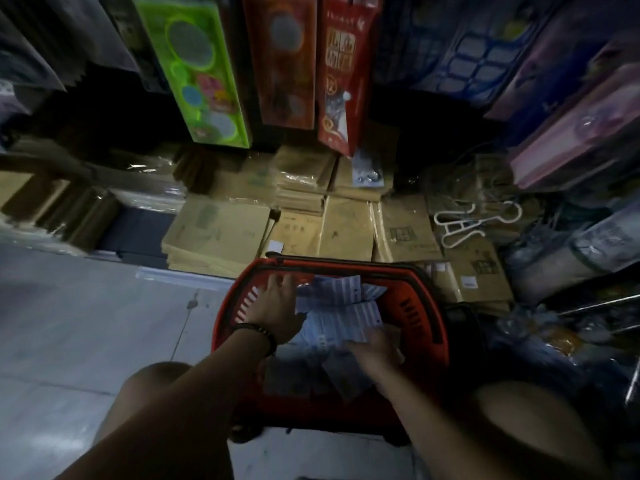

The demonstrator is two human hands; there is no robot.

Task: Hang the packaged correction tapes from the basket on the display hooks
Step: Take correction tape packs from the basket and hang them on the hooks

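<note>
Both forearms are reaching into the red basket [408,306]: left hand [277,306] splayed, empty, at nine o'clock; right hand [375,344] gathering correction tape packs [341,308], grip unclear; lifting follows, probably.

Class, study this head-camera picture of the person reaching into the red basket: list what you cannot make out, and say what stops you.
- Print on the packaged correction tapes: head view, too blurred and dim.
- Right hand grip: motion blur; fingers buried among packets.
- How many packets the red basket holds: both hands, including the left hand, cover part of the pile.
- Display hooks for the tapes: cannot be identified; the racks above are dark.
- Basket's near side: hidden by forearms and shadow.
</note>
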